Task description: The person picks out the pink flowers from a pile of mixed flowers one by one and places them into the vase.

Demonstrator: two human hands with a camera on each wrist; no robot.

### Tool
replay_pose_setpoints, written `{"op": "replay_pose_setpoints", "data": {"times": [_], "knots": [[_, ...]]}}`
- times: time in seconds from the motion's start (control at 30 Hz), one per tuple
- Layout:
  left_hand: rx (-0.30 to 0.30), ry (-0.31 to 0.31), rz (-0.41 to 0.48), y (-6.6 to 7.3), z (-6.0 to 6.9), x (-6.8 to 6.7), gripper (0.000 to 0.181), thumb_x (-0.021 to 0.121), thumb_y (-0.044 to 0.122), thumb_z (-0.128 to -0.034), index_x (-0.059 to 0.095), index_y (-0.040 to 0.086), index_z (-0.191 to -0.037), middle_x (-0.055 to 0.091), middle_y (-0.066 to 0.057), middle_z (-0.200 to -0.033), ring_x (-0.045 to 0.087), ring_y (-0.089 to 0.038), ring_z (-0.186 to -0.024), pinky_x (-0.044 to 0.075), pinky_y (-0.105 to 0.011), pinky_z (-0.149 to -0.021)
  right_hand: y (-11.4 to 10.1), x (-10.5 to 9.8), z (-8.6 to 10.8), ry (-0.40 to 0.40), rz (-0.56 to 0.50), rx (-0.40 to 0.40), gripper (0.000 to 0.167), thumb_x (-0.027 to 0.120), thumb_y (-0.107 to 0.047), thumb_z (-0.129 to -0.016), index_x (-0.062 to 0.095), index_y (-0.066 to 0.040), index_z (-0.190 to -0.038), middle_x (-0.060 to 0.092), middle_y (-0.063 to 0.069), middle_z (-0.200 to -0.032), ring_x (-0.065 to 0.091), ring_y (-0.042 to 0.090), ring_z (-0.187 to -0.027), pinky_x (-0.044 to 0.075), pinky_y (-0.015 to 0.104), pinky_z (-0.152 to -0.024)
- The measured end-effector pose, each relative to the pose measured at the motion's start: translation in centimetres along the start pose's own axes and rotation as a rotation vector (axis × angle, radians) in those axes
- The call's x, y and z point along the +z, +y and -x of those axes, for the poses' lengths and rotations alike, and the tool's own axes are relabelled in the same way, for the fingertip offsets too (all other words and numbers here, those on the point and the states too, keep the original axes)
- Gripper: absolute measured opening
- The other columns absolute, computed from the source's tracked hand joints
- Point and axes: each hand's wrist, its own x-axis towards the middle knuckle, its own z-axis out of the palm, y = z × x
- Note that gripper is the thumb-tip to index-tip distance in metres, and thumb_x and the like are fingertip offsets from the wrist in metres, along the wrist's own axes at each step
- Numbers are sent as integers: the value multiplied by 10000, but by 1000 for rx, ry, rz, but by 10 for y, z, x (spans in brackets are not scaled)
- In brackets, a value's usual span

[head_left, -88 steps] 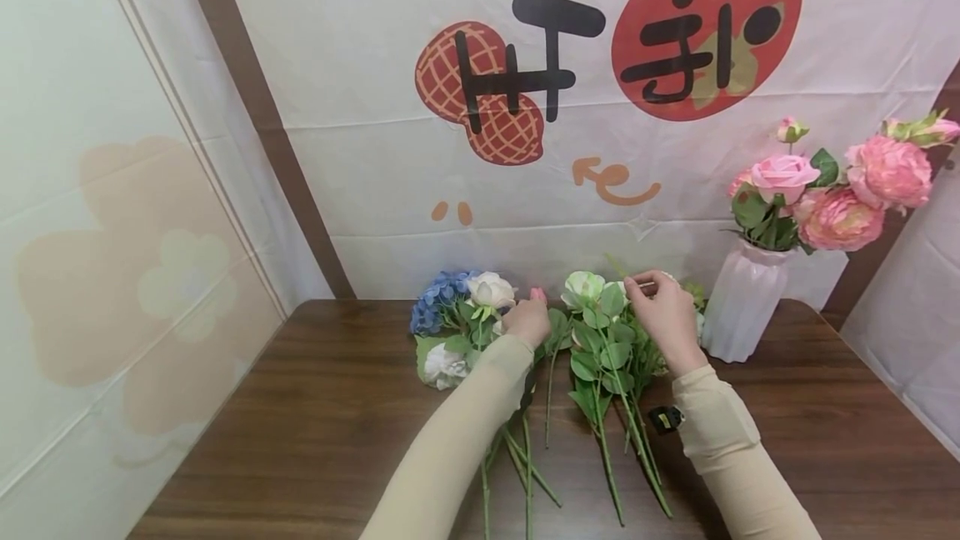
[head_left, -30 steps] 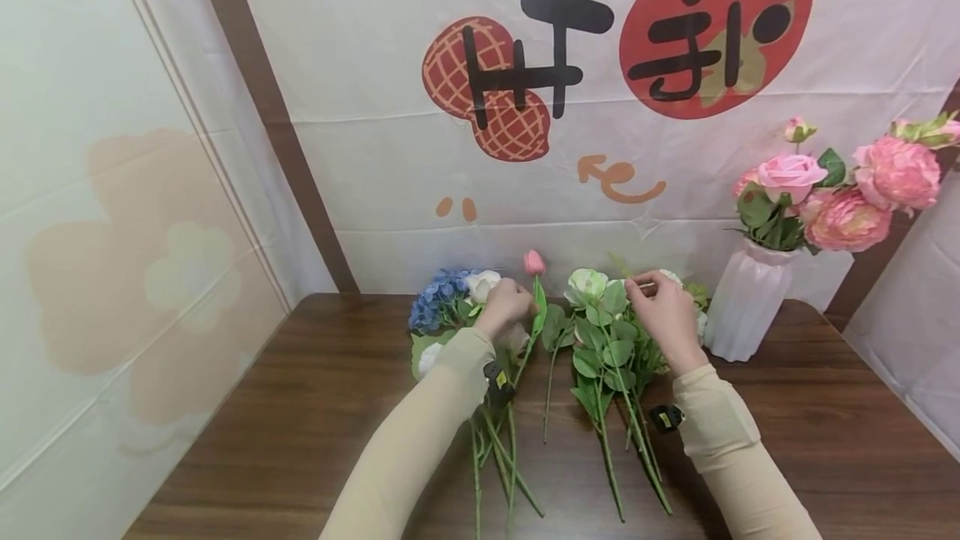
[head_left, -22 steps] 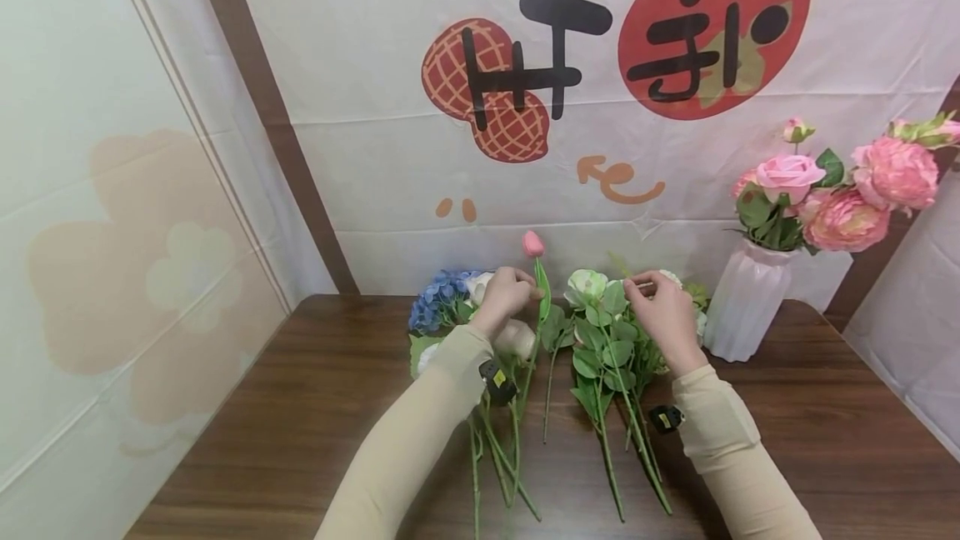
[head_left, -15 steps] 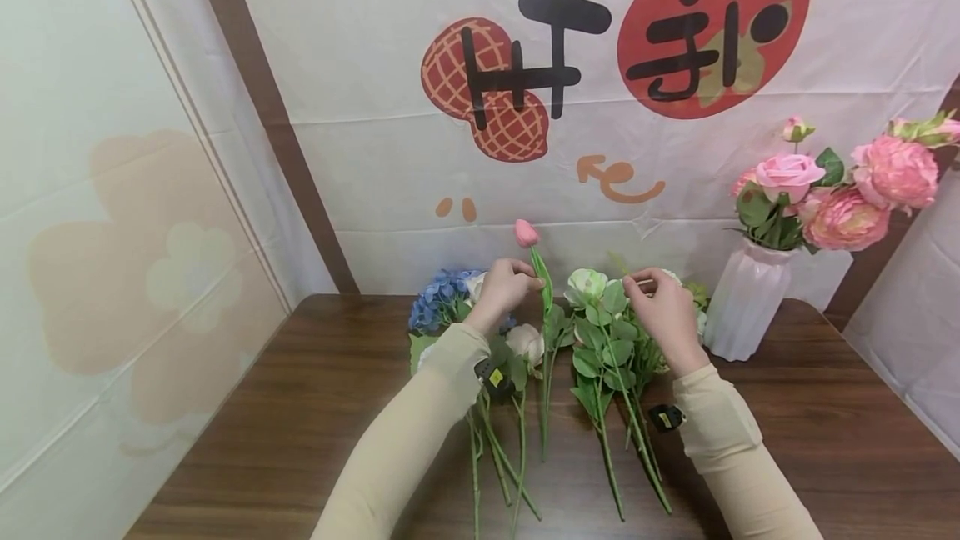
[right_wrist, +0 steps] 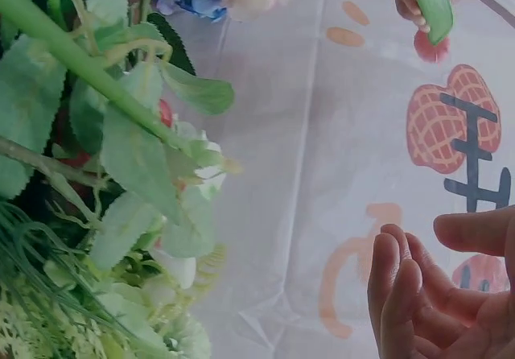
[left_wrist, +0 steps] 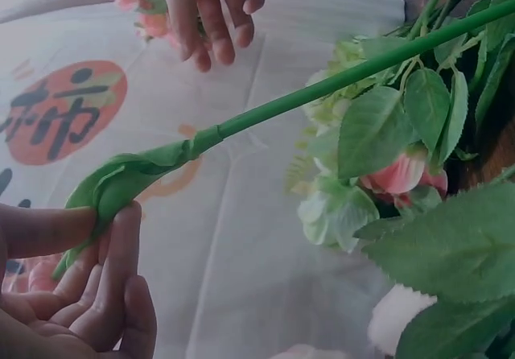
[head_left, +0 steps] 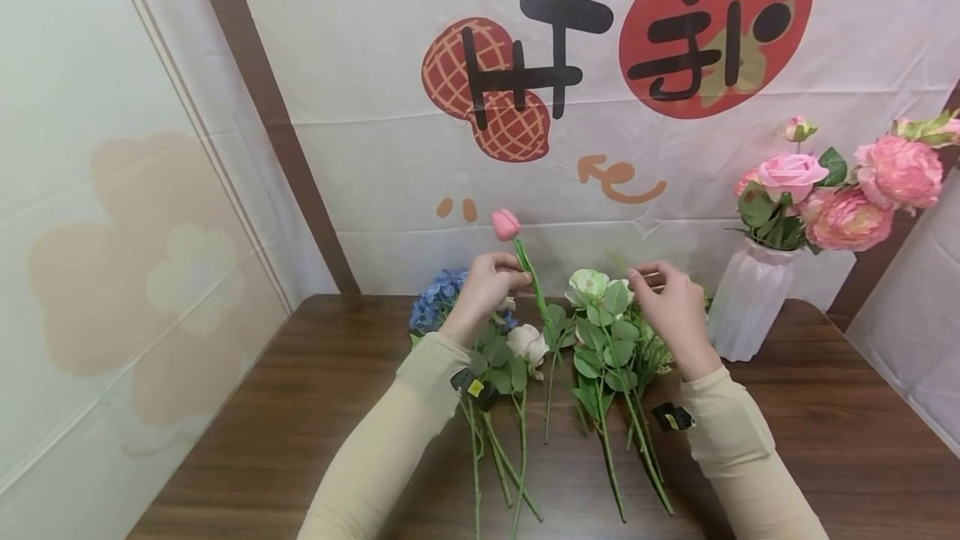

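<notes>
My left hand (head_left: 482, 294) pinches a pink tulip (head_left: 506, 225) between thumb and fingers, just below its bloom. In the left wrist view the grip is on its folded green leaf (left_wrist: 121, 183), with the stem running off to the upper right. The tulip leans, bloom to the left and stem toward the middle of the table. My right hand (head_left: 672, 315) hovers beside a pale green rose (head_left: 587, 286), fingers loosely bent. Nothing shows between its thumb and fingers in the right wrist view. Below my left hand lie a cream rose (head_left: 528, 343) and a blue hydrangea (head_left: 435, 303).
A white ribbed vase (head_left: 752, 300) with pink flowers (head_left: 850, 219) stands at the back right of the brown wooden table (head_left: 795, 457). Several green stems (head_left: 611, 457) point toward the front edge. A printed cloth (head_left: 360, 148) hangs close behind the table.
My left hand has drawn the tulip up out of the left bunch and shifted left; the tulip now leans left. The cream rose has come into view. My right hand has hardly moved.
</notes>
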Motion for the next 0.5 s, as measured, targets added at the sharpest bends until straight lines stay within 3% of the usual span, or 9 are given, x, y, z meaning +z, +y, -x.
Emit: {"op": "replay_pose_setpoints", "data": {"times": [0.13,0.4,0.5], "knots": [[-11,-6,31,2,5,-6,137,631,26,-847,642,4,-981,694,-112,-917,646,-182,-818,553,-308,-676,-4,-6,1,3,1,-9,449,473,-480,-952,645,-95,-1107,711,148,-967,701,277,-786,510,314,-561],[56,32,25,4,12,-14,151,617,-4,-844,644,-31,-991,693,-142,-909,658,-170,-805,546,-360,-793,-11,-11,4,-9,-33,-32,468,471,-507,-944,643,-104,-1108,710,142,-972,699,264,-789,522,336,-589],[63,39,31,6,15,-16,159,614,5,-854,644,-30,-1006,690,-150,-918,654,-161,-785,550,-375,-781,-14,-11,5,-6,-37,-33,457,477,-503,-943,644,-108,-1099,710,138,-970,698,272,-794,519,335,-586]]}}
